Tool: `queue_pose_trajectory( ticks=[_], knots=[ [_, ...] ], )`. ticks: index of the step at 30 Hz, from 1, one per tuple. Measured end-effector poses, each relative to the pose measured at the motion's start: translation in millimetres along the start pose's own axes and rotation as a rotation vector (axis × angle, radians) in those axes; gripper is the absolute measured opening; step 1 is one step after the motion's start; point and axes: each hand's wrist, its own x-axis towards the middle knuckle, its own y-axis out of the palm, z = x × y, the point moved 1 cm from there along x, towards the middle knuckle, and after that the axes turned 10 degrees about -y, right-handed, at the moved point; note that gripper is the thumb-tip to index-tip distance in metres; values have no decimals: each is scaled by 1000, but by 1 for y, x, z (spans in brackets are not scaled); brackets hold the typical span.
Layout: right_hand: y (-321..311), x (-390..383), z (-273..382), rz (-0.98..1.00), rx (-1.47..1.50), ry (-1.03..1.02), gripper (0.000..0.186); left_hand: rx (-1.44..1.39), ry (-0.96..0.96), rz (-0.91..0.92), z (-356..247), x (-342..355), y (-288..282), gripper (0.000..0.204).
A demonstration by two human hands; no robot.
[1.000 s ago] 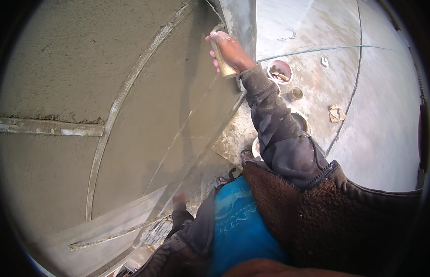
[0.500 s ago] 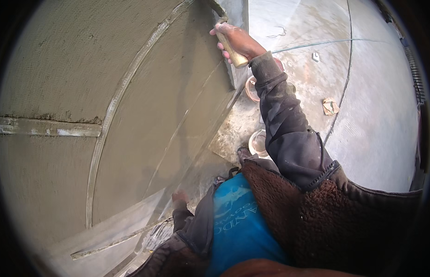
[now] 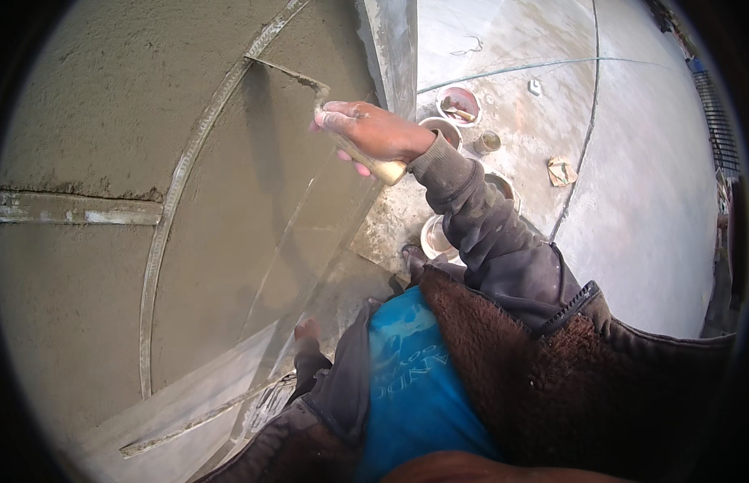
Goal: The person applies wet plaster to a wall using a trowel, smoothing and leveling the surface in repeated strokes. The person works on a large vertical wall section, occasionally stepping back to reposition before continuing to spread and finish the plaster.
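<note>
My right hand (image 3: 366,131) is closed round the wooden handle (image 3: 382,169) of a plastering trowel. The trowel's thin blade (image 3: 286,71) shows almost edge-on against the wet grey plaster wall (image 3: 230,241), its far end at a curved raised strip (image 3: 181,173). Low on the left, my left hand (image 3: 307,328) hangs near the foot of the wall; its fingers are too small and dim to read. Below it, a long straight batten (image 3: 197,423) leans at a slant over a pale smooth band.
Right of the wall's upright corner edge (image 3: 395,56), buckets (image 3: 459,106) and a small pot (image 3: 487,143) stand on the concrete floor. Crumpled paper (image 3: 561,171) lies beyond them. A thin line (image 3: 543,68) crosses the floor. A horizontal strip (image 3: 77,211) meets the curved one.
My right hand has moved left and down with the trowel, from the corner edge onto the plaster. More buckets show behind my right arm. The left hand hangs much as before.
</note>
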Motion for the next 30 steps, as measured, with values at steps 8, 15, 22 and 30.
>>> queue_pose_trajectory(
  ticks=[8,15,22,30],
  knots=[
    [-48,42,-4,-316,112,50,42,-60,174,-111,9,-5,-14,30],
    [83,1,-8,-98,-148,-100,47,83,-275,-112,89,-5,-18,35],
    [108,-70,-25,-178,-534,-273,42,-72,-92,-73,73,17,-39,14],
    [86,-129,-278,-213,-187,875,43,143,49,94,0,-34,-23,38]
  ],
)
